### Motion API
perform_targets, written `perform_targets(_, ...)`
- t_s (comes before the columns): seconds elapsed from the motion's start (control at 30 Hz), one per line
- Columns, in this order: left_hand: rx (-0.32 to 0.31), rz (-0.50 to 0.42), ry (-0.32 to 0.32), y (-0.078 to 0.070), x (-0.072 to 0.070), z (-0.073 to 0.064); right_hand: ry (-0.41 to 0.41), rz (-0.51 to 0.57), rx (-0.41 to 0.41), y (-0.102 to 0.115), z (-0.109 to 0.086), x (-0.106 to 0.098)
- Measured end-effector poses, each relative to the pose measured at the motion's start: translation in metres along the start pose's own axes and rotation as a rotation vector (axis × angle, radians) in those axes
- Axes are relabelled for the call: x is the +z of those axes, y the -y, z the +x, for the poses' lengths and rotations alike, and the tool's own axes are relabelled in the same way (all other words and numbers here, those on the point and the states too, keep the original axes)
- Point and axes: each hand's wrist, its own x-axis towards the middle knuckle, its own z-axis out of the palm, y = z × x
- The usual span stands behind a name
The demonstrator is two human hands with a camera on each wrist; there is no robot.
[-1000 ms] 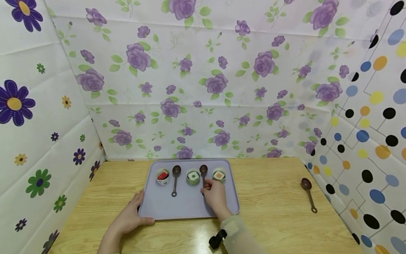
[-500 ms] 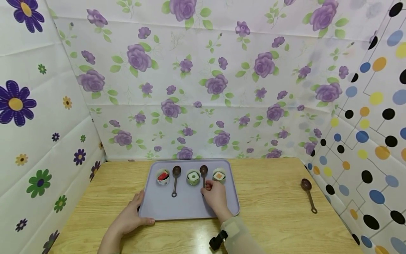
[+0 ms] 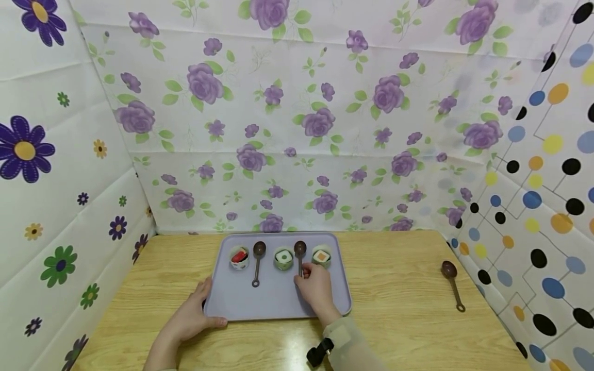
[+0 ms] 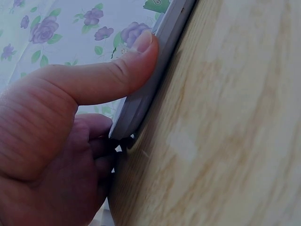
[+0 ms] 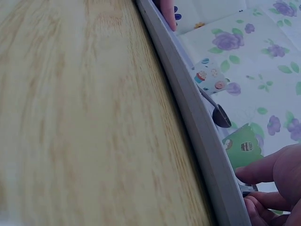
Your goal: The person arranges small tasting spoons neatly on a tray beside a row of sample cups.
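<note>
On a lavender tray [image 3: 260, 304] stand three small paper cups in a row: the left one [image 3: 239, 265] holds a red-topped piece, the middle one [image 3: 283, 266] a white piece with a green centre, the right one [image 3: 322, 262] a white piece with an orange centre. One brown spoon [image 3: 258, 260] lies between the left and middle cups. My right hand [image 3: 317, 288] pinches the handle of a second brown spoon [image 3: 300, 248], between the middle and right cups. My left hand [image 3: 192, 314] holds the tray's front left corner, its thumb [image 4: 127, 70] along the front rim.
A third brown spoon [image 3: 451, 281] lies by itself on the wooden table [image 3: 394, 288], right of the tray. Behind the table hangs a floral cloth [image 3: 297, 154], with patterned cloths [image 3: 83, 226] on both sides.
My right hand's spoon has shifted very slightly right, away from the middle cup. The left hand and the tray look unmoved apart from a small camera shift.
</note>
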Motion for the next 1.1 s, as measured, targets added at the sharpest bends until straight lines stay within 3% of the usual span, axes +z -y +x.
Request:
perform_targets(0.27,0.011,-0.009,-0.004,-0.003,-0.001,0.0,0.01,0.017,0.012,0.0,0.0,-0.003)
perform_targets(0.73,-0.004,-0.017,0.011,-0.005,-0.002,-0.002,0.094,0.16,0.101,-0.004,-0.002,-0.015)
perform_targets(1.1,0.005,-0.012,0.006,-0.005,-0.002,-0.002,0.132,0.284,0.054,-0.015,-0.008,-0.026)
